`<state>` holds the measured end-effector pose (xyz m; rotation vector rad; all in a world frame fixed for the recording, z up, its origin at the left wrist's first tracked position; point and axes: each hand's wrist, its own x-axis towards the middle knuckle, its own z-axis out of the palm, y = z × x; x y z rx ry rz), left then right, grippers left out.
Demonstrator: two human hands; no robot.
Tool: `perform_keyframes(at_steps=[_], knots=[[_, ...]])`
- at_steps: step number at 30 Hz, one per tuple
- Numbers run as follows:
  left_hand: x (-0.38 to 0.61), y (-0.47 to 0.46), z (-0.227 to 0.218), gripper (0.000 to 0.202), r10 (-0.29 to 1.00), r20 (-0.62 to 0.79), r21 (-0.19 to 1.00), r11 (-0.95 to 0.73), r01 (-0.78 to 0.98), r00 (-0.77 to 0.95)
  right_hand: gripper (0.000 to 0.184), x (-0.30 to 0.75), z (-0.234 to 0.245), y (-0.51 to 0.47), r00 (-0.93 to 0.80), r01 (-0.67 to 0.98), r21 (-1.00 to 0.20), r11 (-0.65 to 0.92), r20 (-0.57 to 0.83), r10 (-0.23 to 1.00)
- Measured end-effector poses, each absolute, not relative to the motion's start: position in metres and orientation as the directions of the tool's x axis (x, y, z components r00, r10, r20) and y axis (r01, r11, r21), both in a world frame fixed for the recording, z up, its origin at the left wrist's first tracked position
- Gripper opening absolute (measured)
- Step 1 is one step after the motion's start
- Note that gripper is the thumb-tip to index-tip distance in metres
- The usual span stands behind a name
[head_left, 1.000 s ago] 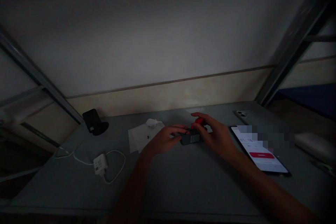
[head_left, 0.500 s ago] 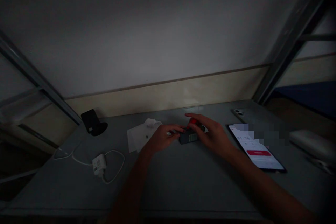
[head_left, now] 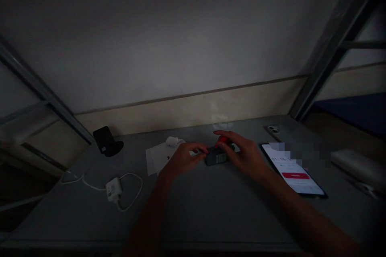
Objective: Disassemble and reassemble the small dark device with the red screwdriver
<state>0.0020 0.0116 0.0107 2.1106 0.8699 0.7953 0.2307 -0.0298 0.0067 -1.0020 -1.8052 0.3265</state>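
Dim light leaves much detail lost. On the grey table sits a small dark box (head_left: pixel 216 158) with a pale label on its front; I cannot make out its kind. A round red part (head_left: pixel 222 139) rises from its top right. My right hand (head_left: pixel 243 150) has thumb and fingers curved around that red part, index finger raised behind it. My left hand (head_left: pixel 186 157) pinches at the box's left end, fingertips together against its upper corner. Just left of that hand lie white paper sheets (head_left: pixel 155 160) with a small white roll-like piece (head_left: pixel 172 141) on them.
A lit phone or tablet (head_left: pixel 297 176) lies right of my right forearm, another phone (head_left: pixel 274 129) behind it. A pale case (head_left: pixel 357 165) is at far right. On the left are a black stand (head_left: pixel 106 141) and a white charger with cable (head_left: pixel 113 188). A wall backs the table.
Both hands stay at the box with almost the same grip. My left fingertips have drawn slightly left, showing more of the box's top. The view has shifted a little.
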Motion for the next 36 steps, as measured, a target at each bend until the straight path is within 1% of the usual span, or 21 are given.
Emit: perform_keyframes(at_steps=[6,10,13,25,33,36], knots=[[0.004,0.010,0.012,0.009,0.734,0.333,0.730,-0.598,0.331,0.592,0.028,0.230,0.010,-0.033,-0.126,0.483,-0.595,0.643,0.679,0.723],[0.006,0.010,0.012,0.007,0.738,0.360,0.724,-0.607,0.327,0.571,0.026,0.228,0.012,-0.035,-0.139,0.479,-0.567,0.670,0.705,0.696],[0.008,0.010,0.010,0.008,0.750,0.379,0.727,-0.604,0.327,0.542,0.026,0.228,0.012,-0.035,-0.127,0.495,-0.564,0.661,0.706,0.697],[0.012,0.010,0.007,0.012,0.792,0.328,0.746,-0.552,0.374,0.515,0.026,0.230,0.007,-0.033,-0.083,0.512,-0.574,0.639,0.708,0.702],[0.014,0.011,0.004,0.012,0.784,0.339,0.748,-0.560,0.357,0.520,0.028,0.230,0.009,-0.033,-0.093,0.521,-0.568,0.637,0.704,0.704],[0.016,0.010,0.005,0.011,0.772,0.348,0.742,-0.574,0.347,0.532,0.028,0.229,0.008,-0.033,-0.070,0.518,-0.577,0.632,0.707,0.704]])
